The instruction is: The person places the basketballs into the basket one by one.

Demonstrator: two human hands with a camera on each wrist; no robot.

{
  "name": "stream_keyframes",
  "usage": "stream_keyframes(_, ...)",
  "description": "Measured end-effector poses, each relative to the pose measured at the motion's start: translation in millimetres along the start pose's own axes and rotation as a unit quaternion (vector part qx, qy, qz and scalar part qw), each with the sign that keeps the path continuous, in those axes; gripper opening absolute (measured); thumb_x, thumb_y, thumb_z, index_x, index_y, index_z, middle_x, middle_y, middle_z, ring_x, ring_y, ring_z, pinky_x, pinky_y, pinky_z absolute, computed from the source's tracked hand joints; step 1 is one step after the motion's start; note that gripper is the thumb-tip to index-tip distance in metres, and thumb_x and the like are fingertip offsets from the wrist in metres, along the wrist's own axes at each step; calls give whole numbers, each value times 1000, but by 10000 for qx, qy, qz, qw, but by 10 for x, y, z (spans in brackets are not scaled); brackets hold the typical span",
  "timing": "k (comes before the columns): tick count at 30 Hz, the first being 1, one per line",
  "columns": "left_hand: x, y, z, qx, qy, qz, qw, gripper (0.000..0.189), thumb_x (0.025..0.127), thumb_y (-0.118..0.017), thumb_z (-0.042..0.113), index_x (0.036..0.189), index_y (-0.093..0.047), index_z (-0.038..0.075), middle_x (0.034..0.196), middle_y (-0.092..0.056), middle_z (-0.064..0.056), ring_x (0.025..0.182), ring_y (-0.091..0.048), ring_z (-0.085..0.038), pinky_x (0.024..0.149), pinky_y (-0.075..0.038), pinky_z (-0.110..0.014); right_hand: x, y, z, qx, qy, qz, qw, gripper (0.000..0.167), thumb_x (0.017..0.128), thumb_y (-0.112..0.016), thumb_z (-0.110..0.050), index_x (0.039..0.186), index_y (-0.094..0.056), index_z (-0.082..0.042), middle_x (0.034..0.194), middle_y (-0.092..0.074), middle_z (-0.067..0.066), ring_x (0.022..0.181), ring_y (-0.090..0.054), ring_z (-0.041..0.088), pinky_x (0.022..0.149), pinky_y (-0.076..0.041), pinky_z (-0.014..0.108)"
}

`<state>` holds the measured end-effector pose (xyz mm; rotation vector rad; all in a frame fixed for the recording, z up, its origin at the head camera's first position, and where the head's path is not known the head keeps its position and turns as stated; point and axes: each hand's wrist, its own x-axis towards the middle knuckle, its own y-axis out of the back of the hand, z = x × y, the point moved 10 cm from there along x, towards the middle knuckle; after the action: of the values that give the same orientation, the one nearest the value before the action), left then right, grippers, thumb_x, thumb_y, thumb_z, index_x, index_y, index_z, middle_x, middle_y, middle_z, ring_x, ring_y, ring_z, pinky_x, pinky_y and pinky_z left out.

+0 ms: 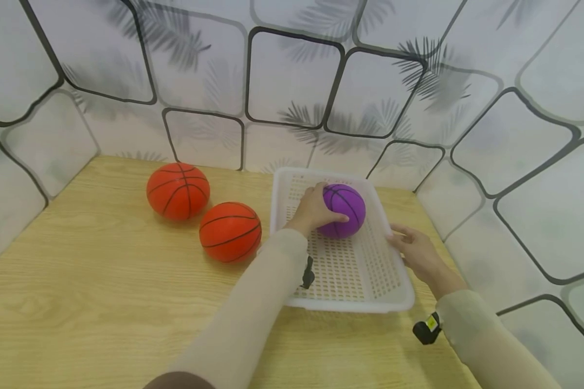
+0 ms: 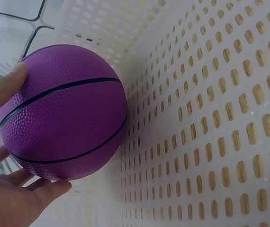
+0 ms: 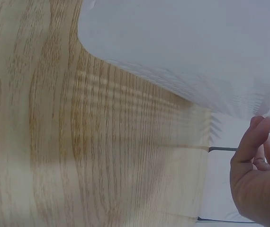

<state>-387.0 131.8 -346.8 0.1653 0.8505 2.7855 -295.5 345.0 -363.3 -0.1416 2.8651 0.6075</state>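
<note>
Purple ball (image 1: 351,208) (black-lined) in left hand (image 1: 315,208)

Purple ball (image 1: 351,202), pebbled w/ blk seam lines, is inside wht plastic basket (image 1: 340,275), twd its 12 o'clock end; L hand (image 1: 315,208) grips it from 9 o'clock. Basket: rect., rounded corners, slotted floor, open side up on wood-grain tabletop (image 1: 102,302), long axis approx 12 to 6; R hand (image 1: 415,250) touches its rim at 3 o'clock.
</note>
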Motion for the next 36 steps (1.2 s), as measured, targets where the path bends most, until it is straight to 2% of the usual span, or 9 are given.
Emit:
stream_keyframes(5, -9, 77, 57, 8, 27, 97, 9999, 107, 65, -87, 42, 149, -28, 12, 146, -35, -15, 131, -35, -36, 101, -40, -49, 1, -8, -9, -10, 3, -23, 10000, 58, 100, -51, -22, 147, -27, 1, 136, -42, 32, 101, -62, 20, 88, -51, 38)
stream_keyframes(10, -9, 283, 186, 102, -97, 245, 9996, 106, 65, -86, 45, 149, -29, 13, 147, -33, -15, 132, -34, -39, 100, -40, -50, -2, 3, -37, -18, 29, 9, 10000, 56, 100, -50, -20, 147, -27, 2, 135, -42, 33, 98, -63, 18, 86, -52, 37)
stream_keyframes(17, -63, 549, 413, 331, -466, 165, 9982, 105, 67, -84, 46, 149, -28, 11, 148, -32, -15, 133, -32, -34, 105, -35, -47, -21, 5, -44, -68, -8, 0, 10000, 59, 100, -52, -23, 148, -26, 1, 136, -42, 32, 100, -62, 19, 88, -51, 39)
stream_keyframes(23, -128, 737, 534, 537, -836, 181, 9949, 103, 68, -83, 48, 148, -30, 11, 147, -35, -13, 134, -34, -28, 106, -35, -40, -13, -3, -37, -57, 8, -5, 10000, 59, 100, -51, -21, 148, -25, 1, 136, -42, 32, 100, -62, 19, 88, -51, 39)
stream_keyframes(26, -188, 828, 559, 611, -1010, 187, 9928, 101, 67, -83, 49, 147, -33, 12, 145, -39, -12, 133, -36, -27, 104, -37, -42, -8, -6, -28, -63, 21, -1, 10000, 59, 100, -51, -21, 148, -26, 1, 135, -43, 32, 98, -63, 17, 88, -51, 38)
stream_keyframes(30, -271, 943, 528, 587, -1055, 176, 9925, 99, 67, -83, 49, 146, -36, 14, 145, -41, -10, 132, -36, -28, 104, -36, -46, -9, -8, -21, -113, 20, -1, 9999, 59, 100, -52, -22, 148, -26, 1, 135, -44, 31, 98, -63, 17, 88, -51, 38)
stream_keyframes(36, -389, 1177, 411, 317, -1060, 457, 9928, 90, 68, -82, 50, 142, -44, 17, 141, -46, -5, 126, -43, -25, 99, -40, -44, -21, -19, -25, -189, -7, -5, 9998, 59, 100, -52, -23, 148, -27, 0, 135, -44, 30, 98, -62, 17, 89, -50, 40)
